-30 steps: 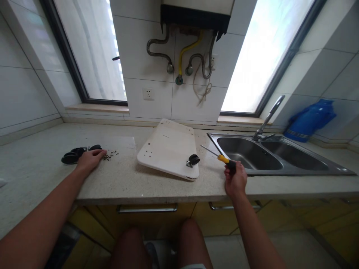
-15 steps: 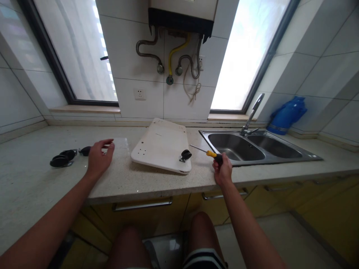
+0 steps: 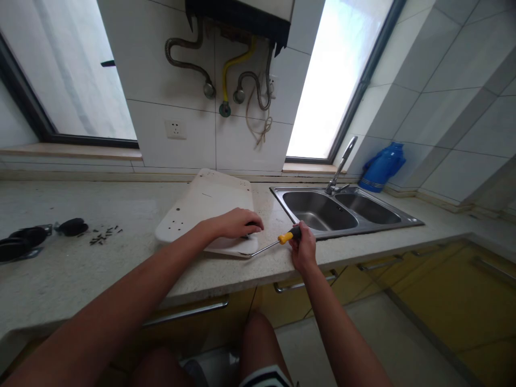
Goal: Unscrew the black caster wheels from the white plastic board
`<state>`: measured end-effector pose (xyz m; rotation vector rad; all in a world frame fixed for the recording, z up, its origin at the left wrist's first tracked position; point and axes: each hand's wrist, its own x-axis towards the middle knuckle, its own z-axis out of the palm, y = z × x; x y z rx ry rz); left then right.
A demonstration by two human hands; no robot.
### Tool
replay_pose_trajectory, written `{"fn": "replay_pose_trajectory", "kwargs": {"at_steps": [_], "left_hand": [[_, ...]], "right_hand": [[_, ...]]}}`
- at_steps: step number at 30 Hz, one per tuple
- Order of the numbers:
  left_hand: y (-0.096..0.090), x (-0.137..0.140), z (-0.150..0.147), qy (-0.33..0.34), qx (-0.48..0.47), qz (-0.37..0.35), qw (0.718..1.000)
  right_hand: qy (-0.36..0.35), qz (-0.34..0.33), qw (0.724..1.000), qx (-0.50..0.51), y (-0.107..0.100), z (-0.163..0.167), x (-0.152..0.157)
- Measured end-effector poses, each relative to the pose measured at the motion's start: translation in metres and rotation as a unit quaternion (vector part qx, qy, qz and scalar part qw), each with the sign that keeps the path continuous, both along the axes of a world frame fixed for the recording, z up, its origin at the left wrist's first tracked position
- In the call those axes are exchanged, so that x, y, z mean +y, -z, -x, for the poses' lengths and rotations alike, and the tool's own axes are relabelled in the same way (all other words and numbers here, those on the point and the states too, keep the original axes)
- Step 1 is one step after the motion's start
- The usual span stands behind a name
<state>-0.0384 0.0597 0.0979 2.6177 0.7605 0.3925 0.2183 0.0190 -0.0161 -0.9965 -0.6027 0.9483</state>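
Note:
On the counter lies a white board [image 3: 209, 201] with rounded corners and groups of small holes. My left hand [image 3: 237, 222] is over its right front part, fingers curled round a black caster wheel [image 3: 253, 228] that is mostly hidden beneath them. My right hand [image 3: 305, 250] is closed round the black end of a yellow-and-black screwdriver [image 3: 285, 237]. The screwdriver's metal shaft points left and down, its tip close to the board's front right corner; whether it touches cannot be made out.
More black caster wheels [image 3: 30, 236] and a scatter of small dark screws [image 3: 104, 235] lie on the left of the counter [image 3: 133, 263]. A double steel sink [image 3: 318, 212] with a tap [image 3: 341, 166] is to the right, a blue object [image 3: 381, 167] behind it.
My left hand has moved right, from beside the loose casters to the caster on the board. The screwdriver tip has swung down towards the board's corner. The view has shifted to the right.

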Motion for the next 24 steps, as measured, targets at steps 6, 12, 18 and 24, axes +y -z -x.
{"fn": "replay_pose_trajectory", "kwargs": {"at_steps": [6,12,18,24], "left_hand": [[0.010,0.011,0.003,-0.034,0.001,0.019,0.999],[0.025,0.002,0.038,-0.093,-0.017,0.039,0.995],[0.034,0.002,0.058,-0.097,-0.002,0.041,0.994],[0.040,-0.003,0.062,-0.111,-0.037,-0.031,0.993]], "right_hand": [[0.000,0.000,1.000,-0.022,0.001,0.000,-0.003],[0.004,0.026,0.999,-0.045,-0.002,0.002,-0.005],[-0.004,0.025,0.996,-0.083,-0.005,0.006,-0.009],[0.030,-0.089,0.985,-0.147,-0.032,0.021,-0.004]]}}
